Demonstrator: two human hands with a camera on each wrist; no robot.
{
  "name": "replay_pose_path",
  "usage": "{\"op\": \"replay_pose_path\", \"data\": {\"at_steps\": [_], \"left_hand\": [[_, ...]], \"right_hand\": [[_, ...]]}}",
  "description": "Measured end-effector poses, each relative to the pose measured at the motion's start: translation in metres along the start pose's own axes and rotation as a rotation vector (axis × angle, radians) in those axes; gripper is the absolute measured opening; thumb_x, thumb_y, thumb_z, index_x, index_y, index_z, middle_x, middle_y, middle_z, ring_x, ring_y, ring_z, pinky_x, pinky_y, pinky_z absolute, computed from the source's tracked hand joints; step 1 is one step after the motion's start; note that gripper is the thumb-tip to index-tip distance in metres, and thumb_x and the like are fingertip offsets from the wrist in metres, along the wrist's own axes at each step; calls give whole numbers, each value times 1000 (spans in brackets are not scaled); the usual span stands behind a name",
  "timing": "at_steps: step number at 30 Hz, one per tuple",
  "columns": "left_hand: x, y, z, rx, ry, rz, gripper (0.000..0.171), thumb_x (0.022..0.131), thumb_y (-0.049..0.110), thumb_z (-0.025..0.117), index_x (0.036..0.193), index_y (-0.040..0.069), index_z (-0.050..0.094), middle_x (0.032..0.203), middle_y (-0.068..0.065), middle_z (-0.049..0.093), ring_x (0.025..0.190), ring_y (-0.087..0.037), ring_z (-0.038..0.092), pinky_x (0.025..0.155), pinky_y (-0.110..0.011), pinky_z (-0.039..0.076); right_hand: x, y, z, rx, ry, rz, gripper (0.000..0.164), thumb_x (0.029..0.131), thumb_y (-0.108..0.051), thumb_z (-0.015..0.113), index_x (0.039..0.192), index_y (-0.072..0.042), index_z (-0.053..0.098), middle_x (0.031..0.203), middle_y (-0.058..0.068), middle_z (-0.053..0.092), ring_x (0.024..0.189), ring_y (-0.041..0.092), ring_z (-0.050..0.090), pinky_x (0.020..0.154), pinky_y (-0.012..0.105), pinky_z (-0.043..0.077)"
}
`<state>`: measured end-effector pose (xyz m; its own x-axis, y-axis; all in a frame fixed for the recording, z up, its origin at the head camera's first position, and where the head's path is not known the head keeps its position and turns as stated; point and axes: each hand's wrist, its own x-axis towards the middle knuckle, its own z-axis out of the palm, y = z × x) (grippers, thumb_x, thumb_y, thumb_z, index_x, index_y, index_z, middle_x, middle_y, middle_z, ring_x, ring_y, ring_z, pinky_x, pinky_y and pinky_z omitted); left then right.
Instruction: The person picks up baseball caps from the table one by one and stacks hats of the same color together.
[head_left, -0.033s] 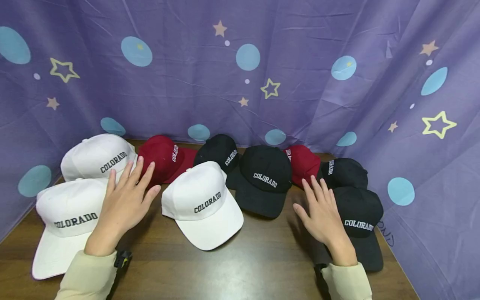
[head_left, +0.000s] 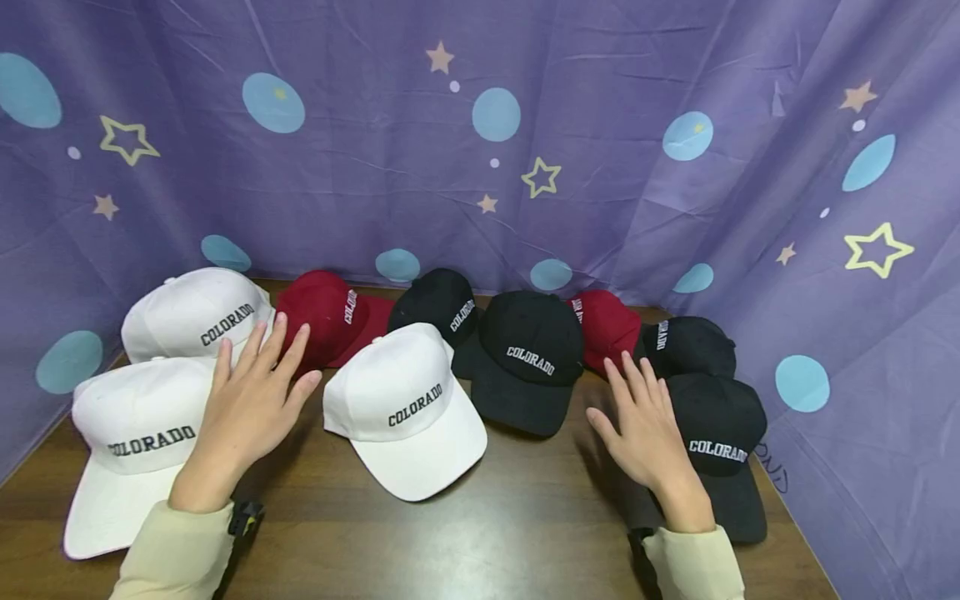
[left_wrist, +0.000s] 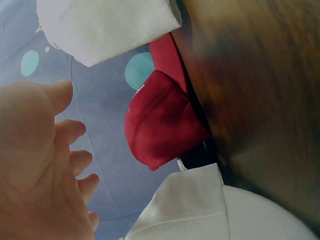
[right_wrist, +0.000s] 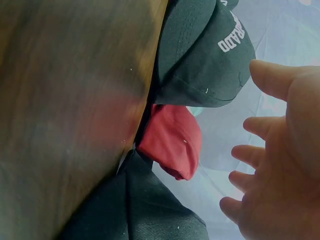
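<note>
My left hand (head_left: 251,404) hovers with fingers spread and nothing in it, overlapping the front-left white cap (head_left: 142,417) in the head view. Just beyond its fingertips are the back-left white cap (head_left: 195,312) and a red cap (head_left: 322,317). In the middle stands another white cap (head_left: 408,400), brim toward me. My right hand (head_left: 645,425), likewise empty with fingers extended, is beside the front-right black cap (head_left: 720,417). A second red cap (head_left: 607,325) lies past its fingertips, and a black cap (head_left: 532,342) to its left. Both palms show in the wrist views, apart from the caps.
Two more black caps sit at the back, one behind the middle white cap (head_left: 435,304), one at the right (head_left: 693,346). All caps bear COLORADO lettering and rest on a brown wooden table (head_left: 450,550). A purple patterned curtain (head_left: 375,167) encloses the back and sides.
</note>
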<state>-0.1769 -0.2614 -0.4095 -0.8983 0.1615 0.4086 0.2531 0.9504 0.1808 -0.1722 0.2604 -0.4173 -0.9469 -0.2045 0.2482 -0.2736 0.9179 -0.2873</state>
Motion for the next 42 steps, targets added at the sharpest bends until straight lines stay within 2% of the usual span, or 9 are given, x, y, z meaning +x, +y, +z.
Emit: {"op": "replay_pose_path", "data": {"at_steps": [14, 16, 21, 26, 29, 32, 34, 38, 42], "left_hand": [[0, -2, -2, -32, -2, 12, 66, 111, 41, 51, 166, 8, 34, 171, -26, 27, 161, -44, 15, 128, -63, -11], [0, -2, -2, -65, 7, 15, 65, 111, 41, 50, 165, 7, 35, 168, -28, 33, 158, -47, 21, 128, -65, -5], [4, 1, -5, -200, -17, 13, 62, 110, 39, 54, 160, 3, 44, 150, -32, 54, 138, -54, 44, 116, -71, 28], [20, 6, -11, -462, -220, -26, 59, 111, 37, 56, 158, 2, 46, 142, -27, 63, 131, -49, 58, 108, -67, 43], [30, 7, -13, -639, -381, -72, 60, 111, 38, 54, 161, 5, 42, 150, -24, 57, 137, -46, 55, 111, -67, 42], [40, 7, -13, -766, -487, -74, 58, 111, 36, 56, 160, 7, 43, 156, -21, 51, 142, -44, 49, 115, -65, 40], [46, 9, -12, -801, -528, -48, 57, 110, 34, 57, 159, 7, 45, 154, -18, 54, 140, -40, 51, 115, -60, 43], [58, 13, -11, -827, -580, -16, 61, 104, 32, 67, 157, 9, 49, 127, -13, 66, 120, -29, 61, 105, -42, 51], [65, 15, -8, -880, -647, 12, 70, 96, 26, 78, 157, 8, 48, 114, -13, 67, 108, -28, 65, 94, -32, 56]], "right_hand": [[0, 1, 1, 39, 39, -38, 78, 104, -40, 64, 168, -10, 30, 174, 21, 21, 162, 44, 8, 127, 68, 11], [2, 2, 2, 54, 68, -59, 78, 103, -38, 66, 167, -11, 31, 174, 20, 23, 162, 44, 11, 126, 69, 14], [7, -3, 1, 103, 146, -131, 74, 100, -30, 72, 164, -13, 39, 169, 18, 34, 156, 42, 29, 120, 69, 32], [14, -19, -18, 185, 73, -204, 65, 103, -29, 71, 161, -18, 46, 162, 8, 46, 147, 33, 43, 115, 63, 43], [24, -31, -34, 270, 20, -243, 59, 105, -29, 69, 159, -20, 49, 157, 4, 52, 143, 28, 48, 114, 59, 45], [39, -45, -44, 376, -26, -288, 55, 105, -27, 68, 157, -19, 52, 153, 5, 56, 141, 27, 53, 113, 55, 47], [48, -56, -46, 438, -63, -301, 53, 105, -27, 68, 156, -18, 53, 151, 5, 59, 139, 25, 55, 113, 53, 49], [63, -78, -45, 538, -133, -299, 52, 105, -27, 68, 154, -16, 55, 150, 5, 61, 139, 28, 58, 113, 53, 48], [72, -94, -35, 617, -181, -283, 51, 105, -27, 68, 154, -14, 56, 151, 5, 60, 137, 32, 60, 114, 54, 48]]}}
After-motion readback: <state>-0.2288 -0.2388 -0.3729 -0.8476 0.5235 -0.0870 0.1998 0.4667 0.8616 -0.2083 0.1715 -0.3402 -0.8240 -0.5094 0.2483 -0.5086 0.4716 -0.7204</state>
